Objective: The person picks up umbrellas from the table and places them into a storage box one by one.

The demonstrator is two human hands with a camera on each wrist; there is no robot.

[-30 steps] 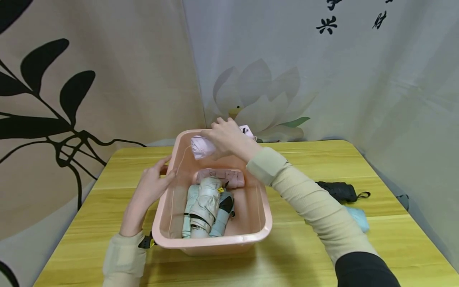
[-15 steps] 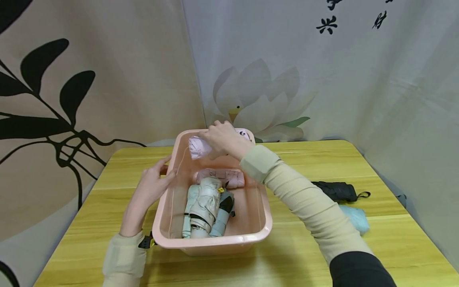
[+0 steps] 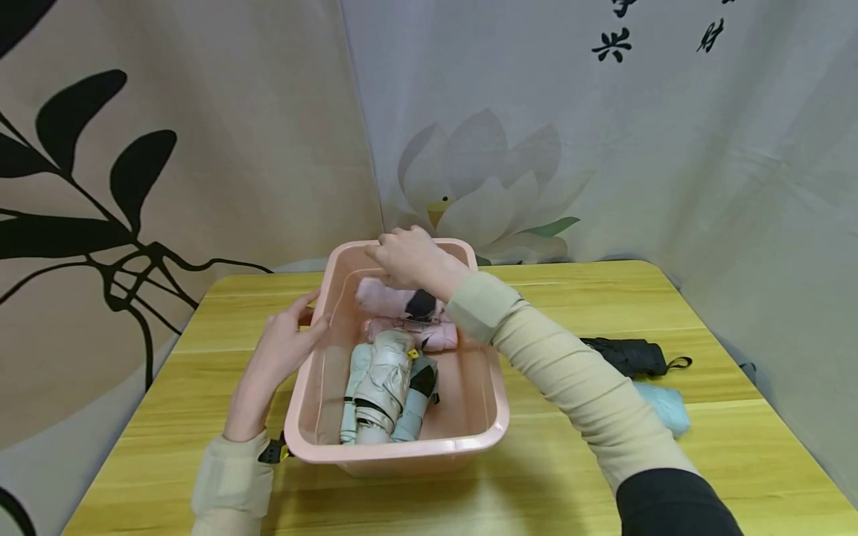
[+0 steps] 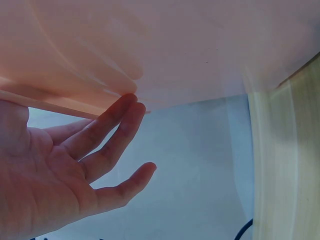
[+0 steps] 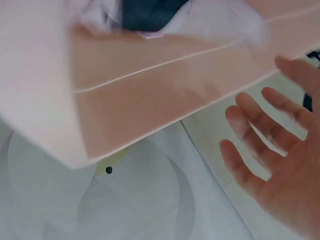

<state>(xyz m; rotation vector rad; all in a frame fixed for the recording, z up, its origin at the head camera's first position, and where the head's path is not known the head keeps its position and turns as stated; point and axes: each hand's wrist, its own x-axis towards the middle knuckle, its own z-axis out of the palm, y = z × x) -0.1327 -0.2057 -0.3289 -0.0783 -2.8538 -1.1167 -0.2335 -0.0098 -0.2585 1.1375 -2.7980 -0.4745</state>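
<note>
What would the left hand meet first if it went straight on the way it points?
The tub: the left hand would likely meet its outer wall at once. Two fingertips look close against it, though exact contact is hard to judge.

The head view looks forward and down from above the near side of the table (image 3: 550, 454), far enough back to take in the whole tub (image 3: 402, 450), the left hand (image 3: 288, 342), the right hand (image 3: 414, 260) and the backdrop (image 3: 268, 149). The left wrist view, close in, faces the tub's outer wall, turned sideways, with the table at its right. The right wrist view, also close, sees the inner wall upside down. It shares the backdrop's yellow patch (image 5: 111, 161) with the head view.
</note>
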